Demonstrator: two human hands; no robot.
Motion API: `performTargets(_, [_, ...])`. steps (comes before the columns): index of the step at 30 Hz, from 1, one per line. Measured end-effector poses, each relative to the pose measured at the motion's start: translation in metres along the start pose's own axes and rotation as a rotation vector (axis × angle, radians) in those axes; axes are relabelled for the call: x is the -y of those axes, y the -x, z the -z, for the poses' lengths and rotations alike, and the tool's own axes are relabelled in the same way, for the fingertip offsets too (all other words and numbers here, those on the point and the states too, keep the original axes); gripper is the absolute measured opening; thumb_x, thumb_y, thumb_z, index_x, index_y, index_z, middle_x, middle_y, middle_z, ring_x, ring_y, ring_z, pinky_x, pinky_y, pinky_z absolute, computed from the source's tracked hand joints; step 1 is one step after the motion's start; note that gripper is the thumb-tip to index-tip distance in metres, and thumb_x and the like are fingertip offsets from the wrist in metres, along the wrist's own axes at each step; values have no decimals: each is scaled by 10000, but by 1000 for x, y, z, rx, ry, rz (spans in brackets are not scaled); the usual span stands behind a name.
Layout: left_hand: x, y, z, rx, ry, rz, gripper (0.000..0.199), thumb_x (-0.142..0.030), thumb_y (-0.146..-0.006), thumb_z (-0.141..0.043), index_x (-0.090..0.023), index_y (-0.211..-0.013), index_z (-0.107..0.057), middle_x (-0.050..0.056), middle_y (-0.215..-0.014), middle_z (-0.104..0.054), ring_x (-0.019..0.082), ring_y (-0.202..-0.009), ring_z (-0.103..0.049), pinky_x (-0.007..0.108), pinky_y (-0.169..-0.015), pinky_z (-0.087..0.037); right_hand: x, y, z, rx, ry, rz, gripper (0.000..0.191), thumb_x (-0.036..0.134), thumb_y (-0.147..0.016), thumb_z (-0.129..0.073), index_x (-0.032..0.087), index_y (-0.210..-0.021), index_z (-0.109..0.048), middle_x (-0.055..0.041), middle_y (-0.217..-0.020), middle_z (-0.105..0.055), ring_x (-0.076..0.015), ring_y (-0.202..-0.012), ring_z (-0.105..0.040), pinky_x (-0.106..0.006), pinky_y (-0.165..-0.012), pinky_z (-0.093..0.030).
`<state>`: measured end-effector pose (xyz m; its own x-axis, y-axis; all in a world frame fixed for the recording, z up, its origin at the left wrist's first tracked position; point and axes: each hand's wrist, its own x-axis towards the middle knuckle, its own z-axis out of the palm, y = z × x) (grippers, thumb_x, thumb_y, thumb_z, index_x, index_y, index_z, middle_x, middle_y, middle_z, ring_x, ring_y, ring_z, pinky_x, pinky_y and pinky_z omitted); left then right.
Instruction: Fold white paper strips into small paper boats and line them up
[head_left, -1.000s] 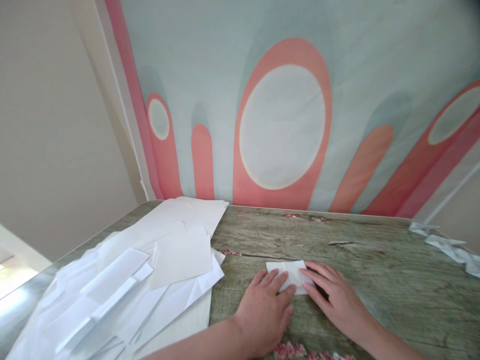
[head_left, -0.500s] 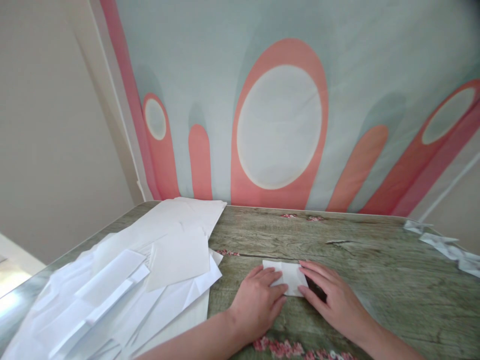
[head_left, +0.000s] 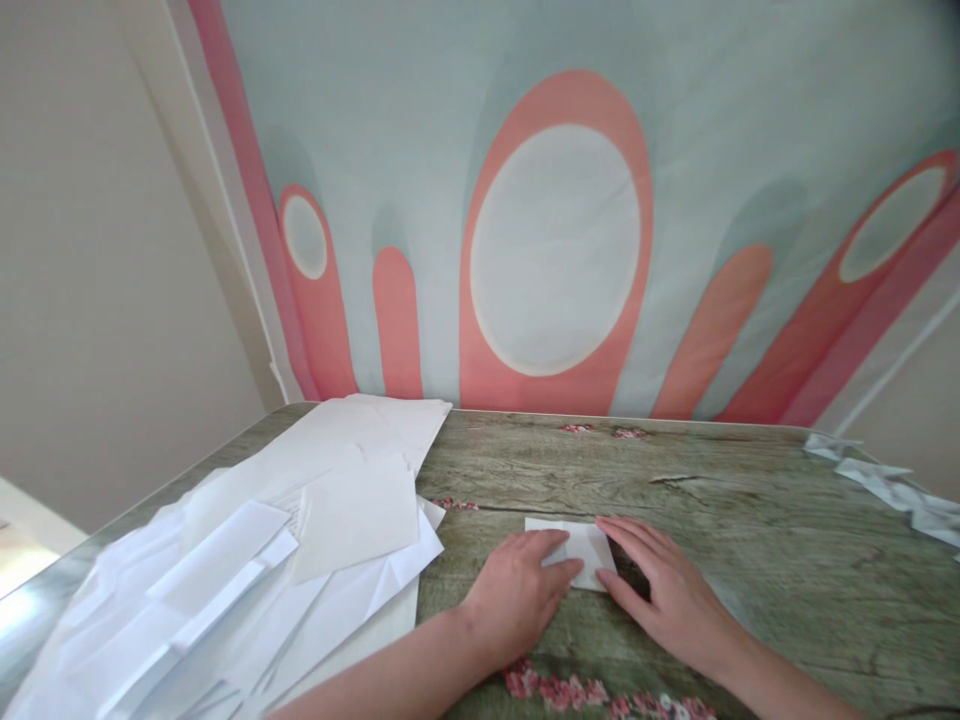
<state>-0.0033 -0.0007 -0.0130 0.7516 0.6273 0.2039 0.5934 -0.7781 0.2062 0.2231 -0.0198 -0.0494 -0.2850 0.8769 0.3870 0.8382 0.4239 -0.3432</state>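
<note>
A small white folded paper [head_left: 589, 548] lies flat on the wood-patterned table, with a crease near its middle. My left hand [head_left: 520, 588] rests over its left part, fingertips on the paper, thumb and forefinger a little apart. On the right edge of the paper, my right hand [head_left: 660, 585] touches with its fingertips; a dark gap shows between its thumb and fingers. The hands cover the lower left part of the paper.
Loose white sheets and folded papers [head_left: 360, 520] are piled on the left of the table [head_left: 517, 460]. Several folded white pieces [head_left: 885, 485] line the far right edge. Behind the table hangs a pale green and coral patterned backdrop [head_left: 420, 120].
My left hand's fingers have drawn closer together and shifted slightly right on the paper. My right hand has barely moved. The camera view has shifted a little.
</note>
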Motion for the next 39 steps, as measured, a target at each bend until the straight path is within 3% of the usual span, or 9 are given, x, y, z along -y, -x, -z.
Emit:
performTargets(5, [2,0,-1,33,23,-49,318,-196,-882,-458,-279,-1179,-533,21,-1284,-495,205,-1142,-460,359,-967,-380,-6,1,-2,-42,-82,-88,398,401,-861,-463,205,-1206,-496,-95,-1212,-564,-237,-1131,-504,-429,-957,-418])
performTargets(10, [5,0,-7,11,36,-59,316,-179,-878,-466,-270,-1174,-533,10,-1278,-508,192,-1143,-462,347,-981,-371,-12,3,-2,-84,-187,-209,332,335,-905,-361,206,-1185,-482,-62,-1054,-660,-198,-1002,-596,-365,-859,-492])
performTargets(19, [2,0,-2,41,-20,-75,316,-229,-914,-418,-289,-1216,-490,29,-1282,-491,210,-1152,-443,378,-973,-370,-9,3,1,-66,64,-25,330,200,-903,-349,176,-1200,-491,-69,-1037,-656,-208,-956,-597,-388,-860,-467])
performTargets(26, [-4,3,11,92,-2,-84,479,-495,-886,-410,-260,-1303,-405,65,-1310,-443,261,-1186,-390,434,-996,-333,-4,2,3,-80,199,47,328,162,-898,-362,140,-1189,-512,-87,-1010,-647,-209,-915,-589,-383,-835,-453])
performTargets(31, [1,4,9,122,37,-99,525,-550,-891,-342,-257,-1324,-392,72,-1370,-391,269,-1250,-337,441,-1042,-270,-1,2,1,-109,256,89,314,159,-895,-370,126,-1163,-532,-102,-1002,-648,-216,-919,-584,-391,-850,-433])
performTargets(39, [5,5,7,161,108,-125,550,-548,-905,-310,-240,-1358,-354,65,-1442,-300,269,-1322,-243,439,-1083,-206,-16,2,-2,-122,196,-30,287,228,-862,-432,172,-1112,-560,-90,-1067,-623,-232,-975,-572,-407,-851,-453])
